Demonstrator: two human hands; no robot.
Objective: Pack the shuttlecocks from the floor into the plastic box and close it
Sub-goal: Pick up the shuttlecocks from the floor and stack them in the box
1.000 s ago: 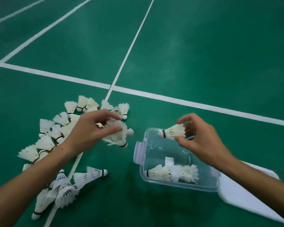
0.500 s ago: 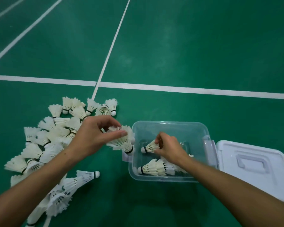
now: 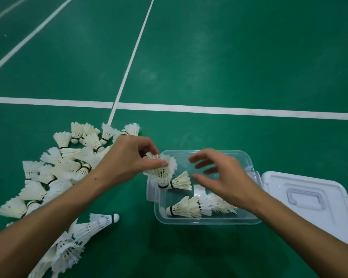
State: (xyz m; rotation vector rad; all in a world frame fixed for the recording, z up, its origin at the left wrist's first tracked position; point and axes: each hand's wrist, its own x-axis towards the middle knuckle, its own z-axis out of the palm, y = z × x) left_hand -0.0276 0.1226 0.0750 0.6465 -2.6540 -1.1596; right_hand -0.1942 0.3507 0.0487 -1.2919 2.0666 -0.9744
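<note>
Green court floor (image 3: 229, 57), shuttlecock pile (image 3: 64, 167) left, clear box (image 3: 207, 222) near right.
My left hand (image 3: 127, 161) pinches a shuttlecock bunch (image 3: 163, 171) at the box's left rim; my right hand (image 3: 223, 175), spread empty, hides part of the row inside.

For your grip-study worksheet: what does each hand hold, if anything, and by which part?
The left hand pinches a shuttlecock by its feather skirt, cork end down, at the plastic box edge. The right hand is open and holds nothing.

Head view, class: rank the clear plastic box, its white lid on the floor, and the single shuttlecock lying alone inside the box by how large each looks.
1-2. Clear plastic box and white lid: too similar to rank, and the lid is cut off by the frame edge.
3. Single shuttlecock: clearly smallest.
</note>
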